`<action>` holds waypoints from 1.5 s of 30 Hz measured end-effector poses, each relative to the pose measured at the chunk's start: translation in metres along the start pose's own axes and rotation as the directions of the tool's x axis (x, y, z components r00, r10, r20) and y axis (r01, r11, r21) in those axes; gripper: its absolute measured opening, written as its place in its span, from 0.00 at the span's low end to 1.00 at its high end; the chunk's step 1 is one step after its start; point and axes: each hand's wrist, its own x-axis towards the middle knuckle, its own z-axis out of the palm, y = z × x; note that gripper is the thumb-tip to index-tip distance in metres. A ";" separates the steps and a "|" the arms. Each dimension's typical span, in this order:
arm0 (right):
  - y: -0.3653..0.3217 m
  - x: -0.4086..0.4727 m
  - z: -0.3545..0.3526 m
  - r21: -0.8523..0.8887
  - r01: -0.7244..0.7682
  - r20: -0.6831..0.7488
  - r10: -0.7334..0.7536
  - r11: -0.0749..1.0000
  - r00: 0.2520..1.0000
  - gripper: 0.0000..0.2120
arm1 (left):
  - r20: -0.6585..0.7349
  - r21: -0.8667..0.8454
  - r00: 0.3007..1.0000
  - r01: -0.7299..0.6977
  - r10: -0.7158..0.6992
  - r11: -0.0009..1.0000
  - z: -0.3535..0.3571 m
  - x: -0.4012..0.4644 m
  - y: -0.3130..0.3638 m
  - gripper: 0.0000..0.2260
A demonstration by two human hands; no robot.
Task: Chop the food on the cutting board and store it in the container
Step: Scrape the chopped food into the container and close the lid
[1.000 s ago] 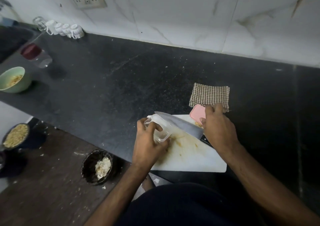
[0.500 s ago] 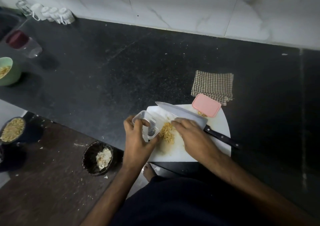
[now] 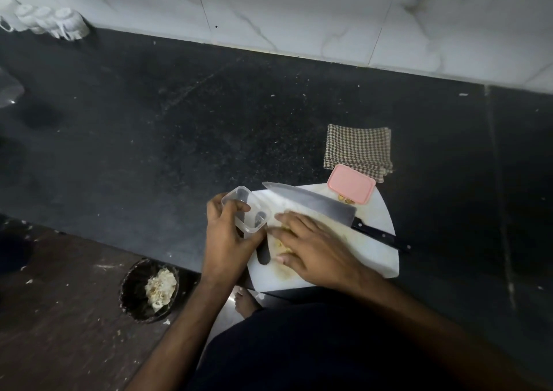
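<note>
Left hand: my left hand (image 3: 229, 241) grips the clear plastic container (image 3: 246, 213), thumb and fingers curled round its walls, tilting it at the left edge of the cutting board (image 3: 378, 259) with the open mouth turned toward the food.
Right hand: my right hand (image 3: 314, 245) lies flat on the board, fingers straight and together, holding nothing; it presses against the chopped food (image 3: 281, 245), fingertips close to the container's rim.
Chopped food: I see a pale yellowish heap, mostly hidden under my right palm, just right of the container's mouth.
Knife: the knife (image 3: 317, 203) lies on the board beyond my right hand, tip pointing left, black handle overhanging the right edge; neither hand touches it.
Lid: a pink lid (image 3: 351, 183) rests on the board's far right corner, a few scraps beside it.
Cloth: a checked cloth (image 3: 357, 149) sits folded just behind the lid on the dark counter (image 3: 179, 121).
Bowl: a dark bowl (image 3: 149, 290) with pale scraps stands lower left, well apart.
</note>
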 end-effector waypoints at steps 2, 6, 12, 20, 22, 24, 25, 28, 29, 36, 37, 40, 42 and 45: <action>-0.003 -0.003 0.002 -0.011 -0.005 -0.022 0.005 1.000 1.000 0.19 | 0.014 -0.010 1.000 -0.005 0.005 1.000 -0.005 0.007 -0.004 0.19; 0.000 -0.004 0.003 -0.074 -0.068 -0.102 0.060 0.995 0.993 0.12 | 0.083 -0.023 0.996 -0.044 0.045 0.999 -0.012 0.021 -0.010 0.18; -0.004 -0.008 0.004 0.037 -0.180 -0.155 0.184 0.983 0.971 0.17 | 0.245 -0.025 0.958 -0.149 0.150 0.989 -0.020 0.035 -0.024 0.18; -0.026 0.012 0.017 -0.032 -0.244 -0.161 0.235 0.969 0.958 0.09 | 0.322 -0.051 0.928 -0.182 0.188 0.982 -0.022 0.044 -0.033 0.18; -0.020 0.007 0.014 -0.041 -0.287 -0.193 0.274 0.957 0.942 0.07 | 0.340 -0.048 0.918 -0.198 0.202 0.979 -0.021 0.045 -0.032 0.18; -0.011 0.001 0.009 0.002 -0.320 -0.219 0.312 0.948 0.925 0.05 | 0.348 -0.046 0.916 -0.194 0.198 0.980 -0.019 0.046 -0.030 0.19; -0.008 -0.002 0.005 0.054 -0.319 -0.245 0.322 0.946 0.914 0.04 | 0.340 -0.048 0.921 -0.184 0.189 0.982 -0.017 0.046 -0.028 0.20; 0.002 -0.012 -0.005 0.186 -0.282 -0.331 0.330 0.941 0.884 0.06 | 0.262 -0.042 0.953 -0.146 0.152 0.988 -0.009 0.041 -0.018 0.28; 0.004 -0.015 -0.008 0.200 -0.267 -0.323 0.321 0.943 0.890 0.09 | 0.216 -0.055 0.968 -0.116 0.126 0.992 -0.006 0.037 -0.014 0.30; 0.014 -0.029 -0.010 0.049 -0.075 0.042 0.073 0.996 0.996 0.22 | 0.066 -0.071 0.997 -0.043 0.048 0.997 0.015 0.004 0.001 0.39; 0.015 -0.032 -0.011 0.036 -0.058 0.085 0.055 0.998 0.995 0.23 | 0.060 -0.068 0.997 -0.035 0.040 0.997 0.018 0.000 0.003 0.39; 0.022 -0.036 -0.020 -0.057 0.033 0.051 -0.030 0.998 0.998 0.24 | 0.058 -0.062 0.998 -0.014 0.018 0.998 0.028 -0.012 0.010 0.42; 0.027 -0.032 -0.024 -0.102 0.086 0.018 -0.084 0.991 0.996 0.18 | 0.074 -0.053 0.997 -0.008 0.012 0.999 0.031 -0.017 0.012 0.44; 0.032 -0.020 -0.026 -0.077 0.085 0.049 -0.082 0.993 0.995 0.14 | 0.090 -0.064 0.996 -0.004 0.010 0.998 0.033 -0.019 0.016 0.47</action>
